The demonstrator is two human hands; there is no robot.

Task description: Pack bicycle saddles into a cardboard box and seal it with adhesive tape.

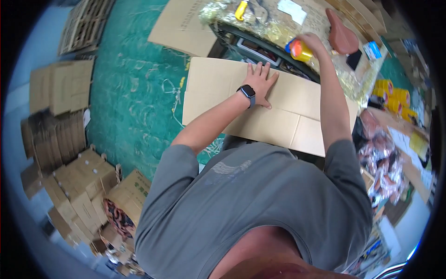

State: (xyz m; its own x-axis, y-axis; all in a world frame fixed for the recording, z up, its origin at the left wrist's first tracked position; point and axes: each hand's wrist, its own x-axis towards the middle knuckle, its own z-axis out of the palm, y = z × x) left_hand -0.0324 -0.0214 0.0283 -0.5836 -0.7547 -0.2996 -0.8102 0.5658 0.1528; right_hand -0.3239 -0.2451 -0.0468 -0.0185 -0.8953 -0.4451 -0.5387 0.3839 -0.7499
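A tan cardboard box (297, 104) lies across in front of me, its long flap seams facing up. My left hand (260, 87) rests on its top, palm down with the fingers spread, and a dark watch (246, 91) is on that wrist. Beyond the box's far edge, to the right, my right hand (312, 43) is wrapped round a tape dispenser (301, 51) with a yellow roll and orange and blue parts. The dispenser is held over the near edge of the workbench, apart from the box. My fingers partly cover its right side.
On the workbench (310, 29) lie a brown bicycle saddle (342, 35), a black phone (354, 60), a blue-and-white packet (372, 50) and a yellow-handled cutter (241, 10). Yellow tape rolls (396, 98) and plastic-wrapped saddles (382, 156) are at right. Stacked cartons (81, 186) stand left on the green floor (132, 93).
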